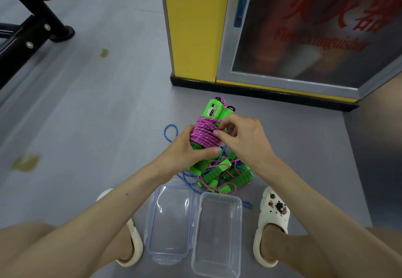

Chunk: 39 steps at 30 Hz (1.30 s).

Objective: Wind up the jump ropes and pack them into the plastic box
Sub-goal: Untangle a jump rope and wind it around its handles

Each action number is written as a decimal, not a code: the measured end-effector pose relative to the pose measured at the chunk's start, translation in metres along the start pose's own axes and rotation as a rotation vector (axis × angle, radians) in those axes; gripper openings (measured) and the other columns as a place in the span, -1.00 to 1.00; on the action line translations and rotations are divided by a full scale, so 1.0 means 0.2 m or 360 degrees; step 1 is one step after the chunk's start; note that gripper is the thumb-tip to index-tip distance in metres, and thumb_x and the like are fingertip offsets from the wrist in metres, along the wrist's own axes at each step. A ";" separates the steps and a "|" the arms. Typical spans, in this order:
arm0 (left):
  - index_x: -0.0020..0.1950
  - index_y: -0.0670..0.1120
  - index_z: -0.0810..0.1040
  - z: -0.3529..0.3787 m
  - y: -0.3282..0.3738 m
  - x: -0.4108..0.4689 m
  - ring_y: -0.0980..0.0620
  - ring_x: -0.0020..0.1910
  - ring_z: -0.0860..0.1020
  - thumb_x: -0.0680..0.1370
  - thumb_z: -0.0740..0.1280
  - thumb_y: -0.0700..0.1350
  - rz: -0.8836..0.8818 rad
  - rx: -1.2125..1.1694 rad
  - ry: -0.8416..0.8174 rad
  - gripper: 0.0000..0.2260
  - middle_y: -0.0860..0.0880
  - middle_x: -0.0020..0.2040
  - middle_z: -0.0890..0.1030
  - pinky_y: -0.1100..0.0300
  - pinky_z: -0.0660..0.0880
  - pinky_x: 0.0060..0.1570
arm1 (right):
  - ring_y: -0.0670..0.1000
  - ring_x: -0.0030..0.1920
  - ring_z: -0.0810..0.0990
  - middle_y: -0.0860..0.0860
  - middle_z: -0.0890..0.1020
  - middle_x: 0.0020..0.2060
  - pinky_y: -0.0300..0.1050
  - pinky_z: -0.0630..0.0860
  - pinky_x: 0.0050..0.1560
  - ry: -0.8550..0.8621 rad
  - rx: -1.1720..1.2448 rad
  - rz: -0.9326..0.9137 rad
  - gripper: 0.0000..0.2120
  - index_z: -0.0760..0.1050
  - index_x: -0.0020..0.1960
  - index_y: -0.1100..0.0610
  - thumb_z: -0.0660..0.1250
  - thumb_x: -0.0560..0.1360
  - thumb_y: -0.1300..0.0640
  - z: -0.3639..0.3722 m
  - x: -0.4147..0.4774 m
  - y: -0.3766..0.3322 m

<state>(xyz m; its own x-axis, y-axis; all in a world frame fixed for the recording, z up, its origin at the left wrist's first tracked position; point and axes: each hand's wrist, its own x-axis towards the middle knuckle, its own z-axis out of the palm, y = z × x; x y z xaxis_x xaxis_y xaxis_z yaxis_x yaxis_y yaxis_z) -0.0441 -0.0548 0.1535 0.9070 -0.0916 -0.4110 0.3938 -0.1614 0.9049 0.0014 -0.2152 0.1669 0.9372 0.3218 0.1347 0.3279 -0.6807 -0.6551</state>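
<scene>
A pink jump rope (205,133) is coiled tightly around its pair of green handles, held up above the floor. My left hand (187,149) grips the lower part of this bundle. My right hand (241,136) pinches the pink cord at the coil's right side. Beneath the hands lies a tangled pile of more jump ropes (226,175) with green handles and pink and blue cords. A clear plastic box (217,234) stands open on the floor between my feet, with its clear lid (170,221) lying to its left.
A blue rope loop (169,132) lies on the grey floor left of the bundle. A yellow pillar (193,27) and a fire extinguisher cabinet (304,29) stand just behind. Black gym equipment (32,27) sits at the far left. My white clogs (272,223) flank the box.
</scene>
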 end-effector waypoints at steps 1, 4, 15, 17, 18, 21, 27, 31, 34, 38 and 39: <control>0.19 0.02 0.45 0.00 0.01 0.00 -0.07 -0.06 0.67 0.33 0.48 0.17 -0.0013 -0.0070 0.0027 -0.49 -0.06 -0.01 0.66 0.03 0.61 -0.01 | -0.08 -0.36 0.45 -0.06 0.52 -0.35 -0.06 0.48 -0.27 0.0053 -0.0008 -0.0086 -0.88 0.57 -0.15 0.15 0.46 0.42 0.11 0.01 -0.01 0.00; 0.13 -0.01 0.54 0.01 0.03 0.00 -0.15 -0.06 0.67 0.36 0.35 0.31 -0.0119 -0.0296 0.0172 -0.50 -0.11 -0.01 0.68 -0.09 0.60 0.01 | -0.13 -0.39 0.37 -0.10 0.48 -0.32 -0.20 0.38 -0.33 0.0146 -0.0024 -0.0305 -0.92 0.55 -0.16 0.18 0.41 0.43 0.18 0.03 -0.03 -0.03; 0.02 -0.06 0.61 0.01 0.04 0.01 -0.24 -0.10 0.66 0.52 0.33 0.04 -0.0200 -0.0394 0.0369 -0.79 -0.16 -0.09 0.69 -0.10 0.60 -0.05 | -0.22 -0.32 0.46 -0.04 0.51 -0.20 -0.50 0.39 -0.18 -0.0113 0.0136 -0.0292 -0.79 0.61 0.03 0.22 0.45 0.39 0.31 0.03 -0.01 -0.03; 0.00 -0.10 0.59 0.01 0.06 0.00 -0.24 -0.13 0.66 0.53 0.31 0.00 -0.0201 -0.0394 0.0357 -0.81 -0.20 -0.07 0.68 -0.03 0.62 -0.15 | -0.19 -0.30 0.47 -0.03 0.52 -0.18 -0.50 0.39 -0.17 -0.0170 0.0113 -0.0260 -0.76 0.61 0.06 0.22 0.44 0.40 0.32 0.02 0.00 -0.03; 0.01 -0.11 0.58 0.01 0.06 0.00 -0.25 -0.13 0.66 0.53 0.31 -0.03 -0.0205 -0.0392 0.0344 -0.82 -0.21 -0.06 0.68 -0.01 0.62 -0.17 | -0.20 -0.29 0.46 -0.01 0.53 -0.19 -0.47 0.39 -0.16 -0.0165 0.0101 -0.0266 -0.78 0.61 0.05 0.22 0.43 0.41 0.32 0.01 0.00 -0.03; 0.03 -0.16 0.57 0.02 0.05 -0.01 -0.27 -0.10 0.65 0.53 0.28 -0.07 -0.0237 -0.0394 0.0278 -0.81 -0.23 -0.07 0.67 -0.09 0.62 -0.09 | -0.07 -0.23 0.52 0.05 0.61 -0.19 -0.15 0.51 -0.12 -0.0047 0.0135 -0.0246 -0.90 0.63 -0.05 0.22 0.41 0.44 0.28 0.01 0.01 -0.02; -0.01 -0.20 0.54 0.05 0.09 -0.02 -0.22 -0.29 0.63 0.52 0.24 -0.17 -0.0308 -0.0522 0.0146 -0.85 -0.22 -0.21 0.65 0.01 0.62 -0.26 | -0.01 -0.19 0.52 -0.01 0.54 -0.20 0.01 0.52 -0.13 0.0252 0.0156 -0.0179 -0.95 0.57 -0.09 0.24 0.32 0.49 0.29 0.02 0.00 -0.03; -0.05 -0.19 0.54 0.05 0.10 -0.03 -0.18 -0.34 0.62 0.53 0.23 -0.19 -0.0328 -0.0492 0.0139 -0.88 -0.19 -0.26 0.64 0.07 0.60 -0.34 | 0.08 -0.25 0.57 0.10 0.58 -0.22 0.08 0.55 -0.23 0.0240 -0.0030 -0.0370 -0.91 0.59 -0.12 0.27 0.31 0.46 0.28 0.04 0.00 -0.03; -0.03 -0.20 0.54 0.03 0.10 -0.03 -0.20 -0.32 0.63 0.53 0.24 -0.17 -0.0326 -0.0473 0.0168 -0.87 -0.21 -0.24 0.66 0.08 0.60 -0.36 | 0.05 -0.25 0.59 0.11 0.61 -0.23 0.02 0.57 -0.23 0.0212 0.0009 -0.0471 -0.92 0.62 -0.11 0.28 0.37 0.42 0.30 0.04 0.00 -0.03; -0.01 -0.20 0.56 0.00 0.10 -0.02 -0.20 -0.25 0.64 0.53 0.26 -0.14 -0.0274 -0.0396 0.0212 -0.84 -0.22 -0.16 0.67 0.02 0.62 -0.25 | 0.02 -0.26 0.58 0.09 0.59 -0.22 -0.07 0.56 -0.25 0.0138 0.0050 -0.0555 -0.90 0.64 -0.09 0.27 0.39 0.41 0.31 0.05 -0.01 -0.05; -0.03 -0.19 0.56 -0.01 0.11 -0.02 -0.19 -0.26 0.64 0.53 0.26 -0.14 -0.0265 -0.0381 0.0208 -0.85 -0.19 -0.19 0.66 0.02 0.61 -0.25 | 0.02 -0.26 0.58 0.09 0.59 -0.22 -0.06 0.56 -0.25 0.0139 0.0058 -0.0541 -0.90 0.64 -0.09 0.27 0.39 0.41 0.30 0.05 -0.01 -0.04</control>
<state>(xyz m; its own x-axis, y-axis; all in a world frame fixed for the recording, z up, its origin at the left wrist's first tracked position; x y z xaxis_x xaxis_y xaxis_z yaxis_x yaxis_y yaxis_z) -0.0384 -0.0570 0.1746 0.8325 0.0464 -0.5521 0.5483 0.0739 0.8330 -0.0044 -0.2036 0.1652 0.7824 0.4675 0.4115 0.6198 -0.5197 -0.5880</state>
